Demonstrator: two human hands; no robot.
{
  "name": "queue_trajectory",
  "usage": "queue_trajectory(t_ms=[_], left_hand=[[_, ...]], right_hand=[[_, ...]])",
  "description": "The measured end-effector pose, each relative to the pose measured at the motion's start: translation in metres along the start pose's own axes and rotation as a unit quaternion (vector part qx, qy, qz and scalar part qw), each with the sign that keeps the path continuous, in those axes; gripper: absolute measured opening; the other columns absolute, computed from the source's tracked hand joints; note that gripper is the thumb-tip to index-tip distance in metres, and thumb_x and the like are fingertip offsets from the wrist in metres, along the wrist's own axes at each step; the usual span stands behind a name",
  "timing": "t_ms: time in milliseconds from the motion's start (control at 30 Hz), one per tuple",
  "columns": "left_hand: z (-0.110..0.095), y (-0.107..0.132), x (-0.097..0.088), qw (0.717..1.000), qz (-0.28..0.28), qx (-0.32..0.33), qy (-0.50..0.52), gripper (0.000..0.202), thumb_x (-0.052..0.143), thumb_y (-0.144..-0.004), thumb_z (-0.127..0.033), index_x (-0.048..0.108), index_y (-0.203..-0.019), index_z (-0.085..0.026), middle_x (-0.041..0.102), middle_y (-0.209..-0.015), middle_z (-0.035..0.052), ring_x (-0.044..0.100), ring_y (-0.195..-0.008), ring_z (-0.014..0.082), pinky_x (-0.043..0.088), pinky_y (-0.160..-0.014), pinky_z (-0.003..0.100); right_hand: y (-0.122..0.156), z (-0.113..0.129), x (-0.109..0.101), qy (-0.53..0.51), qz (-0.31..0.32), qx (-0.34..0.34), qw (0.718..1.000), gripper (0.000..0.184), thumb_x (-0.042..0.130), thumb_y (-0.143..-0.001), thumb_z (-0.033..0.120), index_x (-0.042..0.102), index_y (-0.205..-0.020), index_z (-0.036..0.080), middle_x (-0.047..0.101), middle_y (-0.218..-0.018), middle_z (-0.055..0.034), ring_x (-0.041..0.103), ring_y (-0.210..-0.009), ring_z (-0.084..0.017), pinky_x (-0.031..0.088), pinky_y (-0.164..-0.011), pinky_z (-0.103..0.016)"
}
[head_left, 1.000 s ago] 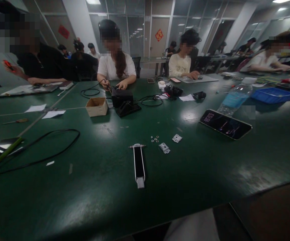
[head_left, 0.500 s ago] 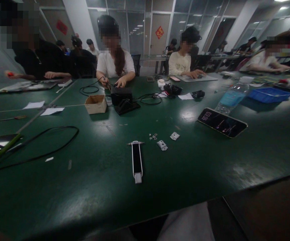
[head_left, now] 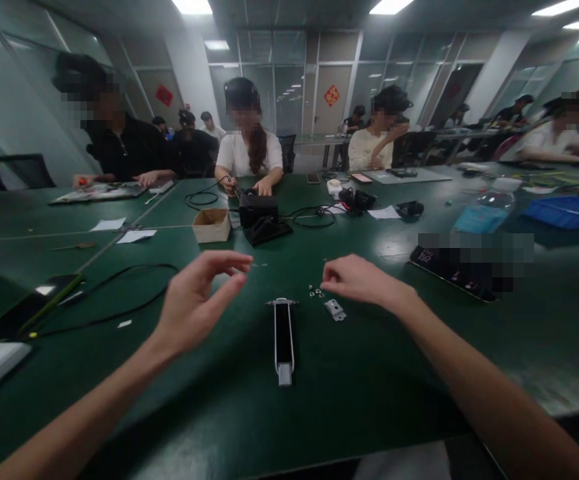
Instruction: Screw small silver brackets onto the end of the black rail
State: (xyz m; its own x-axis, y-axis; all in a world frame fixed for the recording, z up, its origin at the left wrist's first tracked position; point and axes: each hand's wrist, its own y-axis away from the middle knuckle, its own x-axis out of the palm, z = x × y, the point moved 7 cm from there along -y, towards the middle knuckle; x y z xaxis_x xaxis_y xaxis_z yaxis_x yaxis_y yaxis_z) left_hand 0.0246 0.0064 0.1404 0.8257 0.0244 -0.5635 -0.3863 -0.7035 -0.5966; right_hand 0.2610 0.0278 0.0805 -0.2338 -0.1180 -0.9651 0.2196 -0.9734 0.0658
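Observation:
A narrow black strip part with a metal frame lies lengthwise on the green table in front of me. Right of its far end are several tiny nuts and a small metal bracket. My right hand reaches in from the right, palm down, fingertips pinched together at the nuts; the second bracket seen earlier is hidden under it. My left hand hovers above the table left of the strip, fingers loosely curved and apart, holding nothing.
A phone lies to the right, with a water bottle and a blue tray behind. A black cable loops at left. A cardboard box and black device sit mid-table. Other people work across the table.
Both my hands have come into view over the table; the right one has reached the nuts. The camera has tilted up a little.

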Motion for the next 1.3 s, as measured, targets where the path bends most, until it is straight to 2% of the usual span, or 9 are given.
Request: queue_trajectory(t_ms=[100,167,233,533,700,833,967,1133,1300], left_hand=[[0.049,0.007,0.036,0.998,0.041,-0.050,-0.027,0.019,0.050,-0.087,-0.029,0.060,-0.098,-0.016,0.066,-0.093,0.0053,0.062,-0.078,0.0174,0.053,-0.070,0.033],[0.073,0.015,0.055,0.994,0.078,-0.072,-0.042,0.021,0.048,-0.087,-0.030,0.059,-0.100,-0.016,0.066,-0.094,0.0058,0.061,-0.077,0.0177,0.052,-0.064,0.031],[0.083,0.021,0.067,0.991,0.107,-0.064,-0.047,0.021,0.048,-0.088,-0.030,0.058,-0.101,-0.017,0.066,-0.095,0.0054,0.061,-0.080,0.0178,0.052,-0.067,0.030],[0.080,0.018,0.079,0.987,0.149,-0.030,-0.061,0.018,0.046,-0.089,-0.025,0.054,-0.103,-0.018,0.063,-0.096,0.0049,0.060,-0.083,0.0177,0.051,-0.079,0.034],[0.082,0.017,0.091,0.981,0.178,-0.003,-0.076,0.018,0.046,-0.090,-0.024,0.054,-0.105,-0.017,0.062,-0.097,0.0052,0.059,-0.084,0.0175,0.050,-0.078,0.034],[0.081,0.021,0.093,0.977,0.193,0.015,-0.093,0.019,0.047,-0.091,-0.024,0.054,-0.107,-0.017,0.061,-0.099,0.0056,0.058,-0.085,0.0181,0.048,-0.078,0.034],[0.080,0.023,0.093,0.975,0.197,0.019,-0.100,0.019,0.046,-0.091,-0.024,0.054,-0.107,-0.017,0.061,-0.100,0.0062,0.058,-0.085,0.0185,0.048,-0.077,0.034],[0.077,0.023,0.093,0.976,0.189,0.029,-0.102,0.018,0.046,-0.090,-0.023,0.054,-0.104,-0.016,0.062,-0.098,0.0063,0.058,-0.084,0.0184,0.047,-0.078,0.034],[0.075,0.023,0.092,0.977,0.185,0.035,-0.100,0.017,0.046,-0.089,-0.022,0.054,-0.103,-0.016,0.062,-0.096,0.0060,0.059,-0.081,0.0179,0.047,-0.076,0.033]], right_hand=[[-0.015,-0.014,0.036,0.058,0.056,0.049,0.996,0.015,0.059,-0.081,0.030,0.067,-0.081,0.017,0.066,-0.083,-0.0091,0.062,-0.072,-0.021,0.044,-0.056,-0.029],[-0.018,-0.016,0.044,0.065,0.057,0.053,0.995,0.016,0.057,-0.082,0.028,0.068,-0.080,0.016,0.066,-0.083,-0.0099,0.063,-0.073,-0.022,0.044,-0.057,-0.030],[-0.019,-0.017,0.045,0.066,0.057,0.055,0.995,0.016,0.056,-0.082,0.026,0.068,-0.080,0.016,0.066,-0.081,-0.0101,0.063,-0.073,-0.021,0.044,-0.057,-0.029],[-0.018,-0.015,0.044,0.021,0.066,0.062,0.996,0.014,0.056,-0.082,0.021,0.068,-0.078,0.017,0.066,-0.077,-0.0078,0.063,-0.068,-0.018,0.045,-0.056,-0.027],[-0.016,-0.014,0.047,0.041,0.043,0.073,0.996,0.021,0.053,-0.085,0.030,0.067,-0.077,0.017,0.065,-0.074,-0.0084,0.062,-0.067,-0.021,0.043,-0.053,-0.028],[-0.018,-0.021,0.049,0.008,0.032,0.094,0.995,0.021,0.051,-0.084,0.027,0.066,-0.074,0.016,0.065,-0.071,-0.0076,0.061,-0.062,-0.018,0.041,-0.051,-0.026],[-0.019,-0.024,0.051,-0.024,0.020,0.090,0.995,0.018,0.053,-0.082,0.027,0.068,-0.077,0.016,0.066,-0.071,-0.0071,0.063,-0.064,-0.018,0.042,-0.053,-0.027],[-0.018,-0.019,0.055,0.013,0.001,0.095,0.995,0.026,0.049,-0.086,0.033,0.067,-0.080,0.015,0.066,-0.080,-0.0090,0.064,-0.072,-0.021,0.041,-0.056,-0.028],[-0.015,-0.016,0.056,0.030,-0.022,0.097,0.995,0.023,0.047,-0.086,0.027,0.065,-0.083,0.013,0.065,-0.084,-0.0108,0.063,-0.072,-0.022,0.039,-0.054,-0.028]])
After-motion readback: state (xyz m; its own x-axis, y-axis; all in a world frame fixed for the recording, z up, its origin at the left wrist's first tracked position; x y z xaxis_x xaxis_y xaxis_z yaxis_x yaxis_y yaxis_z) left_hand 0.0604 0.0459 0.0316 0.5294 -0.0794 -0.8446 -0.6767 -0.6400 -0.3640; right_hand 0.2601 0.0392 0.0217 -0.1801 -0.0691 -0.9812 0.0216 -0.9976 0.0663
